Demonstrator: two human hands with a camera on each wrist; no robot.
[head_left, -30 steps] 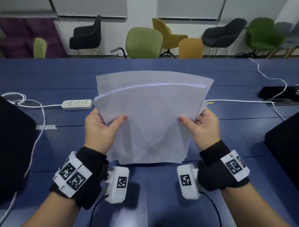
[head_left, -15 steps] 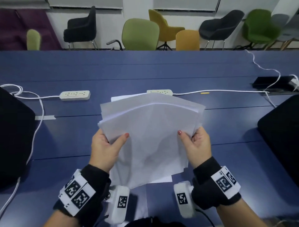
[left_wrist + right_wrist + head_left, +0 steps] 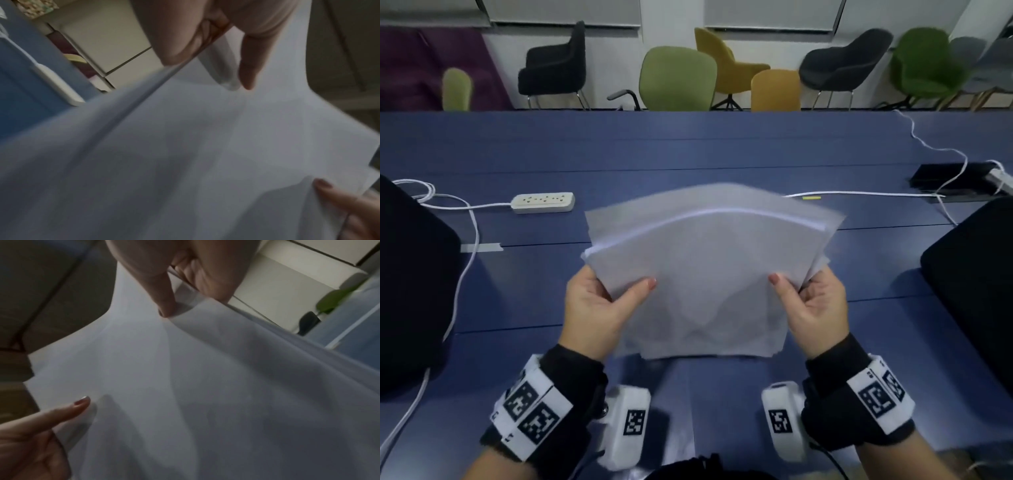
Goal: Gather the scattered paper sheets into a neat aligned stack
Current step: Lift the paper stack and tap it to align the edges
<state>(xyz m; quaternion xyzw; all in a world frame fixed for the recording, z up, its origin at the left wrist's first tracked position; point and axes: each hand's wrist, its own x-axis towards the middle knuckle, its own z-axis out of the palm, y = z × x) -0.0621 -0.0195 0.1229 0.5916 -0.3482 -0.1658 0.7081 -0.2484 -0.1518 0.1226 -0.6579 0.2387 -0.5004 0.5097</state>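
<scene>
While the head view shows the left hand (image 3: 599,310) and right hand (image 3: 813,313) pinching the limp, bowing sheets (image 3: 709,274) by their side edges above the table (image 3: 688,144), both blurred wrist views seemingly confirm thumb-over grips.

Paper sheets (image 3: 702,274) motion-blurred; fingers behind hidden, probably curled.
</scene>
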